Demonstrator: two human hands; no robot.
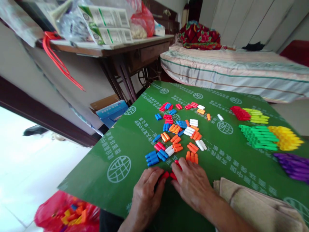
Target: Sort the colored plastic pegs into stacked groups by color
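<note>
Near the front edge of the green board, my left hand (147, 190) is closed on a red plastic tube piece (165, 175) whose rounded end shows past the fingertips. Just to its right, my right hand (191, 185) has its fingers curled round red plastic tube pieces (173, 176); the fingers hide most of them. A small gap separates the red ends in the two hands. Beyond the hands lie a blue cluster of tubes (152, 158), an orange one (192, 157) and a white one (170, 150), among several scattered red, blue, orange and white pieces.
On the right side of the green board (91, 167) sit stacks of green (258, 137), yellow (286, 138) and purple (293, 167) tubes. A folded beige cloth (256, 203) lies at front right. Lower left, a red bag (48, 211) holds loose pieces. A cluttered table (108, 51) stands behind.
</note>
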